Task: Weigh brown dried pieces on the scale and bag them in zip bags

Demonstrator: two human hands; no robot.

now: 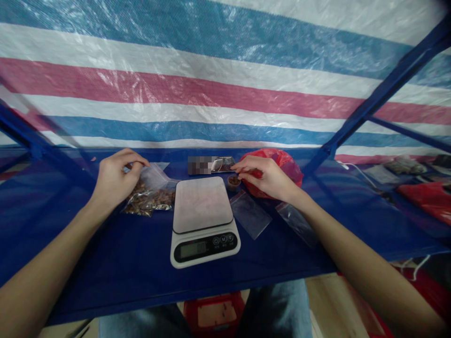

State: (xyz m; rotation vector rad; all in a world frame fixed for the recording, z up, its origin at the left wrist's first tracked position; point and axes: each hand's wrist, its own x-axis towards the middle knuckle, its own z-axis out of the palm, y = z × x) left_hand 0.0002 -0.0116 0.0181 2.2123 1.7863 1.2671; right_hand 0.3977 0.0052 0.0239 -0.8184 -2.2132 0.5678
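My left hand (118, 180) is closed, pinching the upper edge of a clear zip bag (151, 192) full of small brown pieces. The bag lies left of a white digital kitchen scale (202, 206), whose display seems to read zero. Nothing sits on the scale's plate. Behind its right corner stands a small clear cup (233, 183) with brown bits in it. My right hand (262, 176) has its thumb and fingers closed at the cup's rim. A red plastic bag (287, 164) lies behind and partly under that hand.
Two flat zip bags lie right of the scale, a nearer one (250, 213) and another (296, 223) partly behind my right forearm. A phone-like dark object (222, 164) is behind the scale. Blue metal posts (373, 98) and a striped tarp (211, 89) bound the blue shelf (141, 263).
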